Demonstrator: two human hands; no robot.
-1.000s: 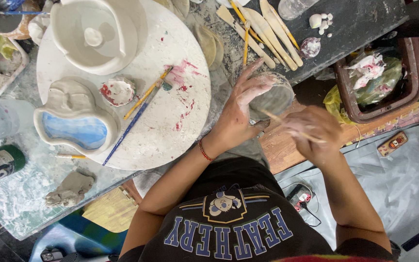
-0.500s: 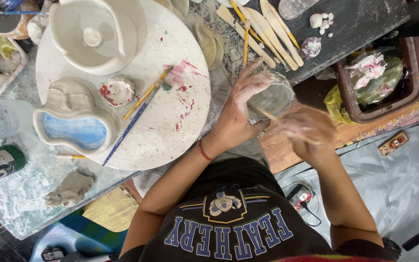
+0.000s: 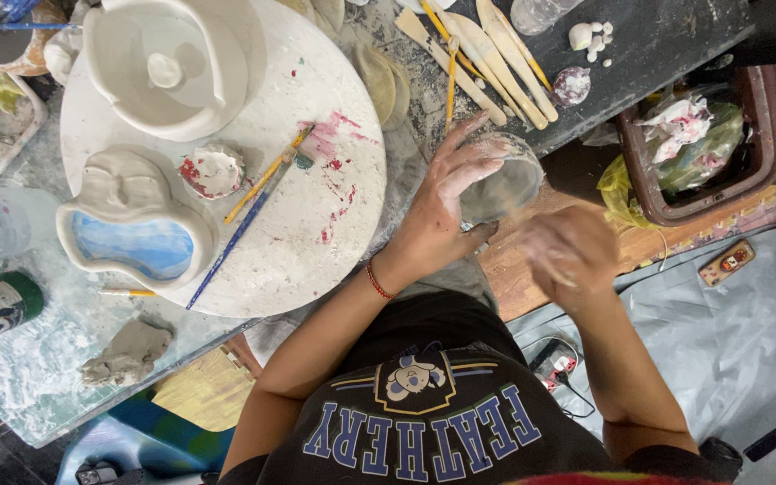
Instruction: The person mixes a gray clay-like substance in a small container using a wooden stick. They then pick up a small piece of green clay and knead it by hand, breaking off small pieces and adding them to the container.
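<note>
Item: small clear bowl [image 3: 502,180], right of the round white board [image 3: 316,117], cupped in your left hand [image 3: 437,211]. Likely light, rigid, slippery; hold by the rim. Right hand [image 3: 568,251] blurred, grip unreadable.

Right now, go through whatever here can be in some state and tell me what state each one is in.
left hand: clay-dusted, gripping the small clear bowl
small clear bowl: tilted, smeared inside
right hand: blurred, beside the bowl
heart-shaped clay dish: painted blue inside
brushes: lying on the round board
white clay bowl: unpainted
</note>
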